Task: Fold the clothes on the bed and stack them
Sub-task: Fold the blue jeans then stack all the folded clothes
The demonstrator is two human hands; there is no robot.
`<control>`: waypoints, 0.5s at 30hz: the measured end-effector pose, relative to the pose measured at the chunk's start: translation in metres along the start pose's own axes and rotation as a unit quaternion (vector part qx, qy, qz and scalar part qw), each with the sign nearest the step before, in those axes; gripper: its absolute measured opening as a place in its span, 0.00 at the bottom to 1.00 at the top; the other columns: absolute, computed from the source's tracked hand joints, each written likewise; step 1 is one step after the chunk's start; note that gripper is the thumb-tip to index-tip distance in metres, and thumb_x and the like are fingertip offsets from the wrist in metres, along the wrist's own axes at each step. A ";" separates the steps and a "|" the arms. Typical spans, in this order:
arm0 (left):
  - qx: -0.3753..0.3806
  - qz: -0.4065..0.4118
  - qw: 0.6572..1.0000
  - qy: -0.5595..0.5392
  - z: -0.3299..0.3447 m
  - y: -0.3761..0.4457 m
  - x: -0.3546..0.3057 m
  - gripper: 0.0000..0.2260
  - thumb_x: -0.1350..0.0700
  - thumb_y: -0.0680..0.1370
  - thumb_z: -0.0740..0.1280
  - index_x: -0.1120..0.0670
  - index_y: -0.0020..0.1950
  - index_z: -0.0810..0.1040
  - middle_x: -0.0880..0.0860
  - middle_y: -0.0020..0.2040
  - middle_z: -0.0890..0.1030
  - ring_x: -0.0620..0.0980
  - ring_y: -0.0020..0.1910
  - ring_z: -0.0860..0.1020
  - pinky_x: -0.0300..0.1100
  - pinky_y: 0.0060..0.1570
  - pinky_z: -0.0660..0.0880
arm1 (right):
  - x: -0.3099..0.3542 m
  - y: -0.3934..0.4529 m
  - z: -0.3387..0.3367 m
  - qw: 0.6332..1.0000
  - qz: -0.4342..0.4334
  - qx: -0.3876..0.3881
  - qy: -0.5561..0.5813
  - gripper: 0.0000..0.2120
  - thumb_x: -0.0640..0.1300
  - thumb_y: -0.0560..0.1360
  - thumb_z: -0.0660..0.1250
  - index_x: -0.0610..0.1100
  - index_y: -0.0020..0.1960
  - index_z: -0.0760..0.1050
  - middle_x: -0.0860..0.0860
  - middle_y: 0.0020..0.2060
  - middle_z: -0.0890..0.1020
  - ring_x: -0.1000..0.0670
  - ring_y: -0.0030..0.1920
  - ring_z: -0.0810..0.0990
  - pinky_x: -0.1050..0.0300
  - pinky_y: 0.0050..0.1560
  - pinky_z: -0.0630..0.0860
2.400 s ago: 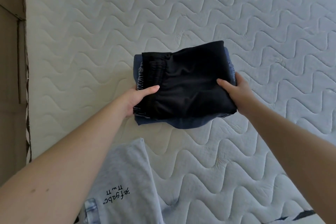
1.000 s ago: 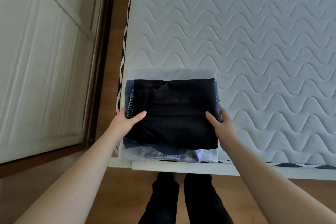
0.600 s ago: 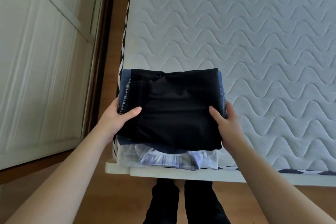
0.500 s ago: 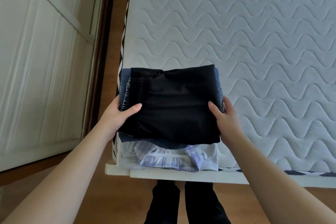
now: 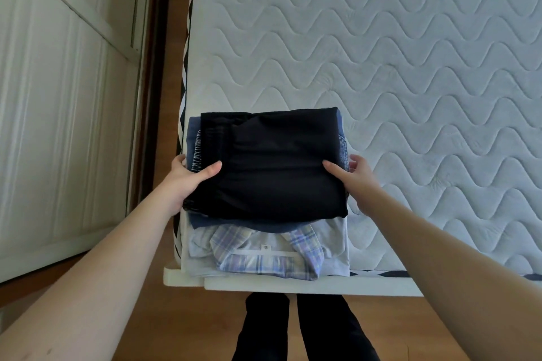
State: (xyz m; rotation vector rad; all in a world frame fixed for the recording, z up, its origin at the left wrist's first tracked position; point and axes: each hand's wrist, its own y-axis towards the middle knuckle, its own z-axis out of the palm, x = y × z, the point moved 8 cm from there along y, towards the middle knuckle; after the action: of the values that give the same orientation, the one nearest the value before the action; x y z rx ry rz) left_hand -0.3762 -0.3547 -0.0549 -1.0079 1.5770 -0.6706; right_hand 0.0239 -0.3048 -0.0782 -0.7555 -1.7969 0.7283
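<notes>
Black folded garment tops a blue one, gripped at both sides by left hand and right hand, over a plaid shirt, seemingly resting on it, at the bed corner.

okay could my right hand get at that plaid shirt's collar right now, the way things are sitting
Probably not right away. Your right hand is gripping the black garment, which covers most of the plaid shirt. The collar does poke out at the near edge, so a freed hand could likely reach it.

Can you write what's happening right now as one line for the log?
both hands grip folded pile | left hand on left side | right hand on right side | black garment on top | plaid shirt underneath | at mattress corner
</notes>
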 end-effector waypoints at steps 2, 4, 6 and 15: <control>0.023 -0.015 1.000 -0.007 0.005 0.001 0.000 0.63 0.32 0.42 0.81 0.47 0.74 0.63 0.51 0.65 0.76 0.55 0.60 0.76 0.55 0.63 0.73 | -0.001 0.003 0.003 1.000 0.006 0.024 0.010 0.50 0.65 0.58 0.80 0.46 0.71 0.64 0.49 0.61 0.77 0.47 0.58 0.79 0.46 0.60 0.78; 0.048 -0.028 0.998 0.011 0.007 0.001 0.000 0.57 0.32 0.44 0.81 0.46 0.70 0.69 0.51 0.62 0.79 0.55 0.60 0.77 0.55 0.63 0.73 | 0.002 0.001 0.008 0.998 0.002 0.058 0.001 0.47 0.67 0.57 0.79 0.47 0.68 0.69 0.50 0.57 0.81 0.49 0.54 0.82 0.48 0.57 0.80; 0.076 -0.034 0.996 0.029 0.009 0.000 -0.002 0.47 0.32 0.45 0.81 0.45 0.62 0.76 0.51 0.59 0.81 0.54 0.58 0.79 0.51 0.58 0.75 | 0.007 0.000 0.013 0.995 -0.012 0.096 -0.014 0.45 0.69 0.56 0.78 0.48 0.65 0.73 0.51 0.54 0.83 0.50 0.53 0.83 0.50 0.55 0.81; 0.057 0.062 0.996 0.020 0.017 -0.013 -0.007 0.31 0.34 0.54 0.80 0.34 0.53 0.72 0.37 0.54 0.77 0.41 0.55 0.75 0.42 0.56 0.72 | 0.014 -0.013 0.022 0.991 -0.058 0.116 0.026 0.43 0.67 0.61 0.77 0.59 0.71 0.65 0.59 0.60 0.79 0.54 0.58 0.79 0.51 0.60 0.78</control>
State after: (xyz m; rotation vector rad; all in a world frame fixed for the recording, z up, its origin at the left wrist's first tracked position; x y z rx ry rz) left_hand -0.3565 -0.3535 -0.0454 -0.8094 1.6027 -0.6897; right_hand -0.0031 -0.3055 -0.0670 -0.5077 -1.6593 0.8153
